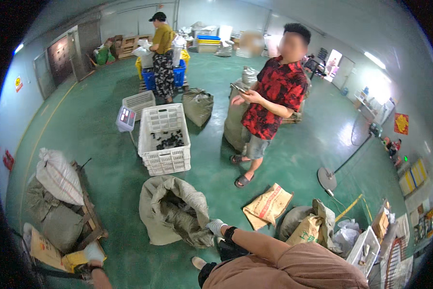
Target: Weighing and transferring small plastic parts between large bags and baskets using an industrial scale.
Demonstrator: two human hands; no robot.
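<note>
My right hand, in a pale glove, is closed on the rim of a large grey-green woven sack. The sack stands on the floor with its mouth gaping; dark contents show dimly inside. Far to the left, at the lower edge, my gloved left hand is beside a brown and yellow paper sack. Its fingers are too unclear to make out, and so is whether it touches that sack. Beyond the open woven sack stands a stack of white plastic crates, the top one holding small black pieces.
Filled sacks lie on a pallet at left. A scale display stands beside the crates. A person in a red shirt holds a phone; another works behind. A flat paper sack and a standing fan are at right.
</note>
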